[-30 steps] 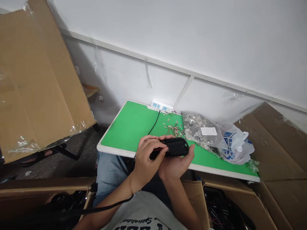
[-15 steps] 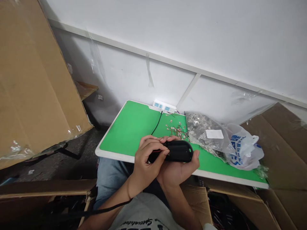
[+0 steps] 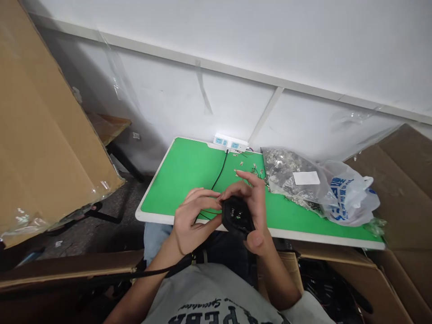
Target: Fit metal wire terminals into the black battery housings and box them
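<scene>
A black plastic housing (image 3: 238,219) is held tilted over the table's front edge, small pale markings or parts showing on its near face. My right hand (image 3: 259,202) is wrapped around its right side, thumb at the lower end and index finger raised. At the left end of the housing, the fingertips and thumb of my left hand (image 3: 192,220) close on its edge. Thin dark wires (image 3: 209,213) pass between that thumb and the fingers; where they end is hidden. Small metal-tipped pieces (image 3: 255,167) lie scattered on the green tabletop (image 3: 189,166) beyond my hands.
A white power strip (image 3: 230,143) with a black cord (image 3: 221,174) stands at the table's back edge. To the right lie a clear bag of metal parts (image 3: 285,164) and a white plastic bag (image 3: 351,193). Cardboard boxes (image 3: 357,279) flank me; a large carton (image 3: 43,121) rises at left.
The housing has turned from lying lengthwise to a tilted, end-on pose, showing another face. My left fingers have moved from inside it to its left end. My right index finger has lifted.
</scene>
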Available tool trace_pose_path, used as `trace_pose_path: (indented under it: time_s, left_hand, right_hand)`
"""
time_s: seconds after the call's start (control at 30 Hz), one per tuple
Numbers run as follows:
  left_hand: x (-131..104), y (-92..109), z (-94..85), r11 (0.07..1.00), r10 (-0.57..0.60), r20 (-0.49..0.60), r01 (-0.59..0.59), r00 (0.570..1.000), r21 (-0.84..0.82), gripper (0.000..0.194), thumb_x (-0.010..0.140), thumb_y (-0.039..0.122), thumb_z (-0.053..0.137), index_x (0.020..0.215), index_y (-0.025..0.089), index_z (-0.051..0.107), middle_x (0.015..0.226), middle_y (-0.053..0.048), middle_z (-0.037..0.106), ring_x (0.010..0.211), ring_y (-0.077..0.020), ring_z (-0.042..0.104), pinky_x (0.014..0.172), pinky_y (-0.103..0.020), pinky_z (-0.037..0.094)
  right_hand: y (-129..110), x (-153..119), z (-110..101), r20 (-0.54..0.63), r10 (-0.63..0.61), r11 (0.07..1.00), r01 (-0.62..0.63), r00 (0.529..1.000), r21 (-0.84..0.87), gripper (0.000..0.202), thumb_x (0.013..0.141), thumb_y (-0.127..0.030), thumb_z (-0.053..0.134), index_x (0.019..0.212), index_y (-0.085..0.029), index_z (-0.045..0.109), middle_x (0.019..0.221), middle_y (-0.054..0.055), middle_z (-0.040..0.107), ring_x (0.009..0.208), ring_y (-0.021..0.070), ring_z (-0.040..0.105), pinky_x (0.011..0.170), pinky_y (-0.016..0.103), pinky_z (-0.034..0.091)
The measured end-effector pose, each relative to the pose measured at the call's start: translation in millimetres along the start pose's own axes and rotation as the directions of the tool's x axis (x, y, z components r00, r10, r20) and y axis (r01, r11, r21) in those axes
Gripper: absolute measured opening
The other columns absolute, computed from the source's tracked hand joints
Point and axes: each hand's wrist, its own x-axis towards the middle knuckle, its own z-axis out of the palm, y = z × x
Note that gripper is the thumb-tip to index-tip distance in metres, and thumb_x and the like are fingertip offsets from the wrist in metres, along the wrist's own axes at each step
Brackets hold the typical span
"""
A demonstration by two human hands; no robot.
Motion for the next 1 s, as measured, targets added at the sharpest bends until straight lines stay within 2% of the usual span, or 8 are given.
trace_pose_path:
  time_s: [0.1, 0.2, 0.3, 0.4, 0.6, 0.8, 0.9, 1.0]
  left_hand:
    - [0, -1, -5.4, 0.996, 0.078, 0.019, -0.079, 0.997, 0.053, 0.003, 0.096, 0.023, 0.072, 0.095, 0.025, 0.069, 0.085, -0.001, 0.079, 0.091, -0.0225, 0.078, 0.093, -0.043, 0.056]
    - [-1, 1, -8.3, 0.990, 0.117, 0.030, -0.119, 0.993, 0.073, 0.004, 0.098, 0.026, 0.072, 0.094, 0.025, 0.069, 0.081, 0.001, 0.078, 0.087, -0.0212, 0.077, 0.096, -0.044, 0.054]
    - [-3, 5, -9.6, 0.991, 0.134, 0.021, -0.134, 0.991, 0.018, 0.004, 0.096, 0.024, 0.074, 0.093, 0.025, 0.071, 0.078, 0.001, 0.077, 0.086, -0.0205, 0.075, 0.084, -0.038, 0.057]
    - [-5, 8, -10.4, 0.994, 0.105, 0.019, -0.105, 0.994, 0.013, 0.005, 0.094, 0.019, 0.073, 0.093, 0.024, 0.072, 0.077, 0.000, 0.076, 0.086, -0.0209, 0.075, 0.079, -0.036, 0.059]
    - [-9, 14, -11.8, 0.994, 0.089, 0.004, -0.089, 0.996, 0.063, 0.008, 0.094, 0.014, 0.070, 0.090, 0.020, 0.071, 0.076, -0.002, 0.077, 0.085, -0.0203, 0.075, 0.077, -0.033, 0.060]
    - [-13, 17, -11.6, 0.988, 0.111, -0.005, -0.109, 0.994, 0.110, 0.010, 0.094, 0.013, 0.069, 0.092, 0.022, 0.067, 0.078, 0.000, 0.076, 0.085, -0.0190, 0.073, 0.078, -0.032, 0.058]
    - [-14, 16, -10.0, 0.979, 0.066, 0.030, -0.071, 0.997, 0.193, 0.008, 0.096, 0.015, 0.068, 0.095, 0.023, 0.068, 0.086, 0.001, 0.078, 0.096, -0.0198, 0.073, 0.090, -0.035, 0.056]
    - [-16, 16, -8.2, 0.972, 0.002, 0.080, -0.021, 0.997, 0.232, 0.011, 0.097, 0.017, 0.068, 0.106, 0.023, 0.069, 0.103, -0.001, 0.079, 0.105, -0.0206, 0.072, 0.102, -0.038, 0.053]
  right_hand:
    - [-5, -3, 1, 0.028, 0.009, 0.999, -0.008, 1.000, -0.048, 0.098, 0.075, -0.090, 0.063, 0.148, -0.026, 0.048, 0.099, 0.005, 0.070, 0.088, 0.0244, 0.067, 0.083, 0.043, 0.057]
    - [-9, -7, 5, 0.013, 0.030, 1.000, -0.030, 0.999, -0.005, 0.097, 0.074, -0.091, 0.063, 0.144, -0.025, 0.052, 0.095, 0.004, 0.071, 0.081, 0.0223, 0.065, 0.078, 0.039, 0.056]
    - [-13, -8, 8, 0.011, 0.065, 0.997, -0.065, 0.998, 0.030, 0.095, 0.071, -0.091, 0.065, 0.137, -0.024, 0.057, 0.092, 0.004, 0.070, 0.079, 0.0219, 0.063, 0.075, 0.036, 0.054]
    - [-13, -7, 8, 0.045, 0.068, 0.998, -0.068, 0.997, -0.010, 0.091, 0.074, -0.093, 0.061, 0.133, -0.024, 0.058, 0.092, 0.004, 0.068, 0.081, 0.0221, 0.061, 0.074, 0.036, 0.052]
    - [-4, -5, 3, 0.178, -0.010, 0.995, 0.028, 0.984, -0.095, 0.088, 0.077, -0.095, 0.055, 0.132, -0.026, 0.051, 0.091, 0.003, 0.063, 0.077, 0.0226, 0.058, 0.066, 0.036, 0.049]
    - [3, -5, 3, 0.238, -0.037, 0.996, 0.056, 0.970, -0.072, 0.091, 0.080, -0.096, 0.049, 0.139, -0.027, 0.049, 0.094, 0.004, 0.064, 0.075, 0.0229, 0.060, 0.066, 0.037, 0.049]
    - [12, -4, -7, 0.228, -0.115, 0.974, 0.155, 0.967, -0.165, 0.093, 0.081, -0.094, 0.051, 0.146, -0.028, 0.045, 0.097, 0.004, 0.065, 0.080, 0.0245, 0.063, 0.072, 0.040, 0.050]
    - [23, -4, -25, 0.192, -0.235, 0.892, 0.290, 0.953, -0.346, 0.098, 0.077, -0.089, 0.063, 0.151, -0.028, 0.041, 0.102, 0.006, 0.067, 0.086, 0.0274, 0.066, 0.078, 0.044, 0.051]
